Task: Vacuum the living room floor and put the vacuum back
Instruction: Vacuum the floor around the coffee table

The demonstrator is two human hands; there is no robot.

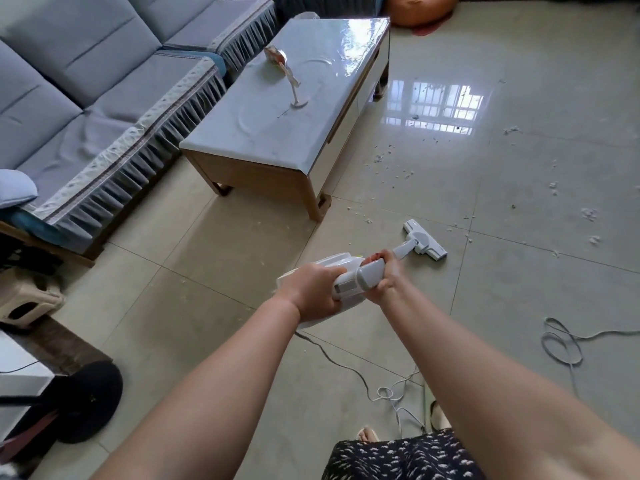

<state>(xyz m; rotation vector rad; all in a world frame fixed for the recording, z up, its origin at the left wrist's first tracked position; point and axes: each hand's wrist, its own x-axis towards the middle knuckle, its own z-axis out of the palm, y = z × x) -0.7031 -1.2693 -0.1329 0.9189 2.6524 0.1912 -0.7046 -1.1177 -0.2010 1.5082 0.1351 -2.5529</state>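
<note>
Clearly both hands grip the vacuum, its floor head down on the tiles near the coffee table's corner.

Left hand [313,289] wraps the white vacuum [346,277] body; right hand [388,275] closes on the grey handle. The floor head [425,240] sits at one o'clock from the hands, with debris [394,164] scattered toward twelve to two. It looks rigid, light plastic; the handle seems the best hold, minding the cord [561,344] trailing at four o'clock.

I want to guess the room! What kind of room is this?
Most likely a living room at home: a long grey sofa, a low coffee table, and a tiled floor.
</note>
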